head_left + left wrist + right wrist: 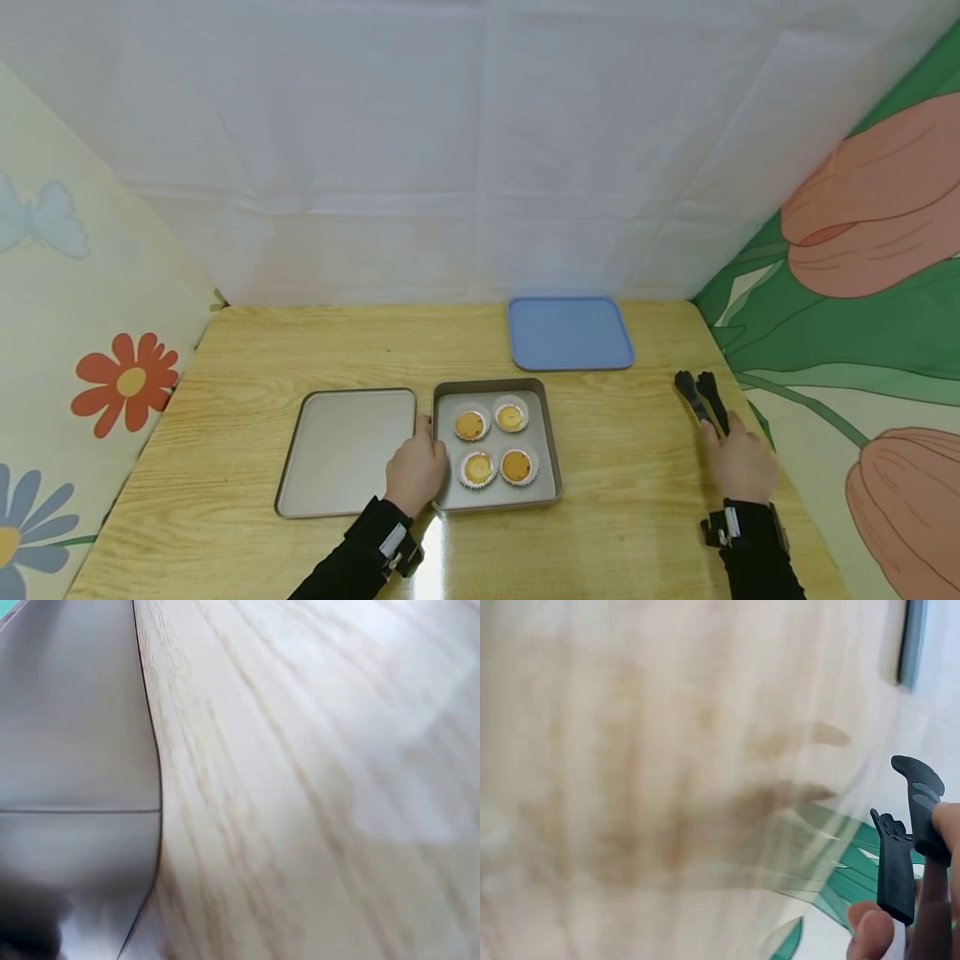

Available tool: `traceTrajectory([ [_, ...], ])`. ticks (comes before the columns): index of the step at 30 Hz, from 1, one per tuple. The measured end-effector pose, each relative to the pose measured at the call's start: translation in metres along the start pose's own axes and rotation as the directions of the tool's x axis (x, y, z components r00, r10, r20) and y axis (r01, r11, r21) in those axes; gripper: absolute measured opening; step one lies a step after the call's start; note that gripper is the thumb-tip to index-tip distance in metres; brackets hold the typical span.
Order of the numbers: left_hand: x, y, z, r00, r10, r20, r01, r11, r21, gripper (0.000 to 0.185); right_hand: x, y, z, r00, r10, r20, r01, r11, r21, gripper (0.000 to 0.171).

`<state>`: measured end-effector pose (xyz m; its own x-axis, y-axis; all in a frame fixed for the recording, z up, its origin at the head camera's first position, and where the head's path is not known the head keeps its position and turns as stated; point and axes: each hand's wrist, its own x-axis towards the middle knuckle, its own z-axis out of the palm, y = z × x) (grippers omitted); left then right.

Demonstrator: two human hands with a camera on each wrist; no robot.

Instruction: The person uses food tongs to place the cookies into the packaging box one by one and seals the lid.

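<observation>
- While the left hand rests at the left rim of the baking pan, its fingers curl over that rim (four cupcakes sit inside).
- Near the table's right edge, the right hand pinches black tongs, fingers clamped on the handle end.
- A flat tray lies just left of the pan; a blue tray sits at the far edge.

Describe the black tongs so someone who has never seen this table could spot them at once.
Start at the wooden table and go to its right edge, beside the tulip-print wall. There the right hand holds the black tongs, tips pointing away from the person. They are the only black, slender tool; everything else on the table is a flat tray or pan.
</observation>
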<state>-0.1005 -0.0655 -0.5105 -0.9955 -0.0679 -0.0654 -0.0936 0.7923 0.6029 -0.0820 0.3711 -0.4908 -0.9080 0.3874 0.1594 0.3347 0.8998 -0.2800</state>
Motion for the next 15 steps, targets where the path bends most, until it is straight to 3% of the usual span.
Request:
traceTrajectory([
  [3,-0.0001,-0.0003,0.0004,1.0,-0.001,0.007,0.001,1.0,-0.003,0.041,-0.0008,0.0041,0.0023,0.999,0.024,0.045,-0.024,1.0,0.004,0.058],
  [15,-0.0007,0.001,-0.0014,1.0,0.001,0.002,-0.001,1.0,-0.005,0.039,-0.0022,0.008,0.0069,0.994,0.068,0.091,-0.069,0.998,0.006,0.057],
])
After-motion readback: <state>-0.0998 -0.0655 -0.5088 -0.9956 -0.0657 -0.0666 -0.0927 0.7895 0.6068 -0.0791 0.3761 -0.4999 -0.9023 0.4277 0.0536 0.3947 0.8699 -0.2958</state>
